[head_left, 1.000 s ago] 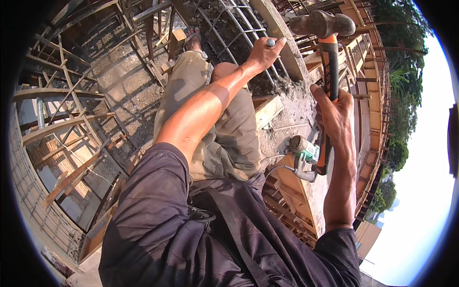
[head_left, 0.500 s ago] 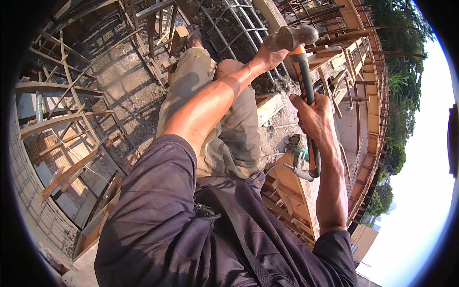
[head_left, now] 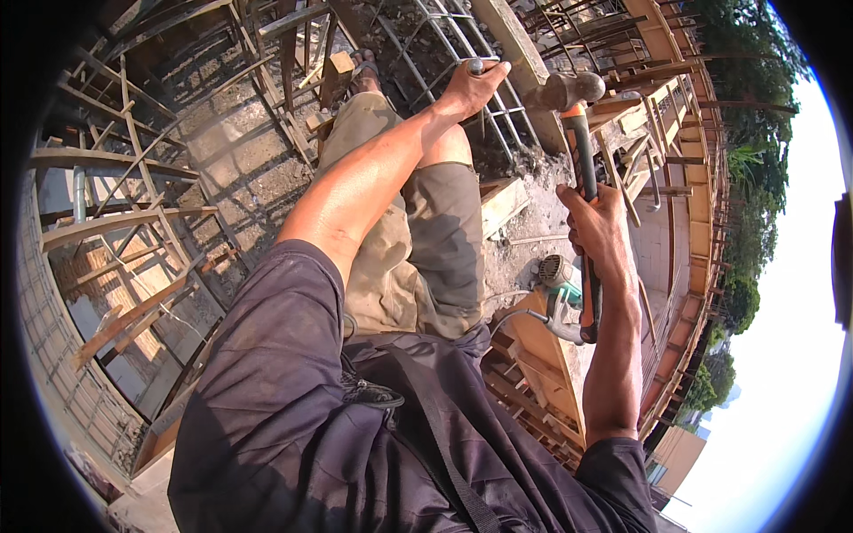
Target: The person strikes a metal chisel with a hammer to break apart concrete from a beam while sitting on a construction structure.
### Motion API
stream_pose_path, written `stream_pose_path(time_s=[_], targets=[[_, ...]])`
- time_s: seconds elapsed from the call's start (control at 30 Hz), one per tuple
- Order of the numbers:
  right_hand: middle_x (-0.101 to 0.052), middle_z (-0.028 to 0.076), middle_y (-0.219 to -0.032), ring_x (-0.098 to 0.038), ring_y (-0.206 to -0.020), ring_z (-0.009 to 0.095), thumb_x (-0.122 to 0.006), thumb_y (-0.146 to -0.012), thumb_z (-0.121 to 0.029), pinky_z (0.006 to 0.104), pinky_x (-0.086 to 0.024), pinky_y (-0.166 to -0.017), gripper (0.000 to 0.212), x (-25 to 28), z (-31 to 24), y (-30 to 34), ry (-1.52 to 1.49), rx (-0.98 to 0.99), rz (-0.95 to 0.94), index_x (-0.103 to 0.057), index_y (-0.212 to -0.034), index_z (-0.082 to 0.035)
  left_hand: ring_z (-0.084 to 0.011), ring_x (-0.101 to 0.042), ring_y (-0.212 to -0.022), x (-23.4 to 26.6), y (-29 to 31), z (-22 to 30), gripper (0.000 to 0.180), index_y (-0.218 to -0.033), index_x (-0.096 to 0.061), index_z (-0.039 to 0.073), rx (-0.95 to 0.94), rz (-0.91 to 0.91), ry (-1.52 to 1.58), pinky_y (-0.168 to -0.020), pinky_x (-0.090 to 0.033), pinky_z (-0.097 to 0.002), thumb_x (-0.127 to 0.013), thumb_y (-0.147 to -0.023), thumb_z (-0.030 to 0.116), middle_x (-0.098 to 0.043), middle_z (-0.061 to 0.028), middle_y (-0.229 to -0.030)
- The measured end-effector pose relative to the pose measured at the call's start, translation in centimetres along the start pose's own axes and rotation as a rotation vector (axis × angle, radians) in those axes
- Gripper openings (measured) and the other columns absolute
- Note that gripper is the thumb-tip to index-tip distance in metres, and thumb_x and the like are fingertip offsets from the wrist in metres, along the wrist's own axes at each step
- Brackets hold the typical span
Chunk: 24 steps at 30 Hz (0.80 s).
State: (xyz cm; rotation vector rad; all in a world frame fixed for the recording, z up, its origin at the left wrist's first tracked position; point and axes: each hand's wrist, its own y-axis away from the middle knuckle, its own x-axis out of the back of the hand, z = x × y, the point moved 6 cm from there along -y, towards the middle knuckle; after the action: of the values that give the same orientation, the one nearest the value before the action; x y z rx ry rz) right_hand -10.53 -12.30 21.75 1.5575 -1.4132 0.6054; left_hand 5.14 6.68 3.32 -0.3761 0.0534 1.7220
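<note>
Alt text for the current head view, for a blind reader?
The right hand grips a black-and-orange-handled hammer; the left hand holds a round-ended metal piece near steel bars. A green power tool shows beyond the hammer.

An outdoor building site, shown by steel rebar (head_left: 442,18), curved timber formwork (head_left: 702,191) and dirt-strewn ground (head_left: 238,147).

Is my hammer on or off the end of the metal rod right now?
Off: the hammer in your right hand has its head right of the metal rod in your left hand, a gap showing between.
</note>
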Motion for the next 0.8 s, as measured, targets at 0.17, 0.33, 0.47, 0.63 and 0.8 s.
stream_pose_path(time_s=[0.17,0.33,0.47,0.63,0.8], targets=[[-0.04,-0.006,-0.05,-0.035,-0.039,0.004,-0.073,-0.087,-0.026,0.0209,-0.027,-0.039,0.031,7.5,-10.9,6.5,-0.282,0.312,0.327,-0.053,-0.069,-0.011,-0.0077,-0.027,-0.055,-4.2,2.5,2.4,0.05,-0.058,-0.036,0.009,-0.041,-0.11,-0.053,-0.051,-0.027,-0.0342,-0.056,-0.096,0.034,-0.027,0.0055,-0.056],[-0.037,-0.005,-0.05,-0.033,-0.04,0.004,-0.063,-0.093,-0.017,0.0218,-0.029,-0.041,0.033,9.9,-15.4,7.1,-0.681,0.787,0.316,-0.051,-0.064,-0.011,-0.0081,-0.038,-0.054,-5.9,3.0,2.7,0.045,-0.062,-0.053,0.003,-0.03,-0.113,-0.073,-0.05,-0.035,-0.0335,-0.058,-0.094,0.034,-0.04,0.0016,-0.052],[-0.05,0.008,-0.053,-0.049,-0.052,0.017,-0.063,-0.085,-0.027,0.0387,-0.043,-0.053,0.035,0.0,-0.9,-0.1,0.246,0.053,0.064,-0.057,-0.072,0.006,-0.0187,-0.055,-0.074,-6.4,2.6,4.1,0.032,-0.085,-0.06,0.005,-0.3,-0.035,-0.124,-0.066,-0.045,-0.0365,-0.061,-0.092,0.036,-0.059,-0.0073,-0.077],[-0.045,-0.004,-0.053,-0.041,-0.043,0.005,-0.072,-0.085,-0.028,0.0249,-0.031,-0.04,0.033,-0.6,-7.2,4.8,0.0,0.194,0.021,-0.054,-0.069,-0.005,-0.0155,-0.051,-0.06,-4.7,2.9,2.3,0.032,-0.079,-0.061,0.003,-0.135,-0.137,-0.015,-0.059,-0.044,-0.0364,-0.056,-0.091,0.033,-0.053,-0.0085,-0.06],[-0.033,-0.007,-0.051,-0.03,-0.042,0.003,-0.059,-0.096,-0.022,0.0227,-0.028,-0.044,0.04,9.7,-16.0,10.1,-0.438,0.56,0.426,-0.04,-0.061,-0.014,-0.0099,-0.027,-0.056,-7.3,3.8,4.2,0.048,-0.061,-0.041,0.005,-0.037,-0.216,-0.067,-0.051,-0.029,-0.0349,-0.056,-0.095,0.036,-0.026,0.0016,-0.056]])
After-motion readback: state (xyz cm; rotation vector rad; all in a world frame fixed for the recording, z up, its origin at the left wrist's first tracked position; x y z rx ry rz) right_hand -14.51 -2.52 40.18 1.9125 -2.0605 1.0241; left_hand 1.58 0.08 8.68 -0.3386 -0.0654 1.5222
